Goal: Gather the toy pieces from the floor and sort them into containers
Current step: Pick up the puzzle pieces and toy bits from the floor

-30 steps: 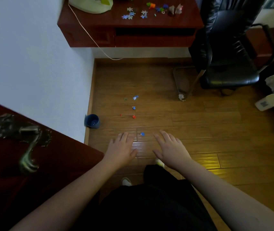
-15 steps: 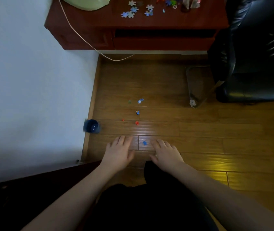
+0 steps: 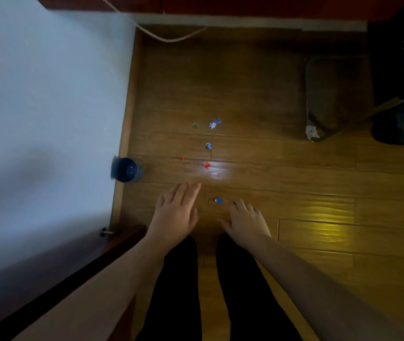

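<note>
Risk: my released hands, left hand (image 3: 175, 212) and right hand (image 3: 246, 221), could flick the small blue piece (image 3: 218, 200) toward twelve o'clock.

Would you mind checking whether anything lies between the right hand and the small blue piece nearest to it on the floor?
Nothing visible does: the blue piece lies on bare floor just ahead and left of the open right hand.

Person observed from above — both forearms bare, no sleeves visible. Left hand (image 3: 175, 215) and right hand (image 3: 246, 221) ungloved. Legs clad in black trousers (image 3: 242, 291) — plain.
</note>
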Motion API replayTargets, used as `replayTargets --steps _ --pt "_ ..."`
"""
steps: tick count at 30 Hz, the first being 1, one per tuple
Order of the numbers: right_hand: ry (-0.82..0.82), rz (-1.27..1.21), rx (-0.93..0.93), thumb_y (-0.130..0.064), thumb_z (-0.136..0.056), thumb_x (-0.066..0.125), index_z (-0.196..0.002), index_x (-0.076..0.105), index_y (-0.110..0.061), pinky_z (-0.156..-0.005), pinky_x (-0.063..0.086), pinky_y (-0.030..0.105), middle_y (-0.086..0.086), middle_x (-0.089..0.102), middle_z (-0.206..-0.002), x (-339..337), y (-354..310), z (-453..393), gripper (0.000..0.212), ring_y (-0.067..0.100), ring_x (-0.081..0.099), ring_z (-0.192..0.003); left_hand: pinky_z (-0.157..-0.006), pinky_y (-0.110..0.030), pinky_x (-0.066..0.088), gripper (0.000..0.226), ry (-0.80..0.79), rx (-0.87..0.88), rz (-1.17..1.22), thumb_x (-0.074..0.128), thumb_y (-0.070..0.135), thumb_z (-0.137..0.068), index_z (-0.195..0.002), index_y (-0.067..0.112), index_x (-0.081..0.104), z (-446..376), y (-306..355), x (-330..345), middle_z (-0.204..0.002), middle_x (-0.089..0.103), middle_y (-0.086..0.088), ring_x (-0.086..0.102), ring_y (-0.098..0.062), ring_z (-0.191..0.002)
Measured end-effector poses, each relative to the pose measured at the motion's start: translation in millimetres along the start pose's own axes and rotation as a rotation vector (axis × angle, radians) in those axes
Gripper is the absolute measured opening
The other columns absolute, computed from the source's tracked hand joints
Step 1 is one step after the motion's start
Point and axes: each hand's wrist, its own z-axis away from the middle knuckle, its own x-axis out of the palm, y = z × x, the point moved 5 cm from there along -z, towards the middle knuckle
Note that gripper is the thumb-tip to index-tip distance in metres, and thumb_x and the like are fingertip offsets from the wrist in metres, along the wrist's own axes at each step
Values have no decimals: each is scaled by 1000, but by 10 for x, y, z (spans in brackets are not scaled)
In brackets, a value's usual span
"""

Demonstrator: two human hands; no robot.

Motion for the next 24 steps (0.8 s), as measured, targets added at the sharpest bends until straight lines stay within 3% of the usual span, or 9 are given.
replayTargets --steps 11,18,24 --pt "18 8 140 -27 -98 41 -143 33 -23 -104 33 37 0 44 -140 1786 606 -1886 46 22 42 -127 -110 -51 30 67 -140 33 -77 36 48 -94 -151 24 9 -1300 -992 1906 -154 27 -9 24 -29 -141" --pt "-83 -20 157 -28 -97 43 -146 30 -23 -108 26 35 0 41 -143 2966 1125 -2774 50 21 35 -132 -104 -51 36 68 -156 80 -63 41 47 -93 -150 27 12 -1879 -1471 3021 -150 33 -8 32 -30 -135" --pt "-147 57 60 -11 -90 56 -146 26 -26 -101 36 39 3 35 -145 3660 1416 -3334 65 25 42 -128 -104 -52 36 68 -249 261 -163 41 48 -93 -150 30 8 -2304 -1922 3753 -155 25 -7 31 -30 -135"
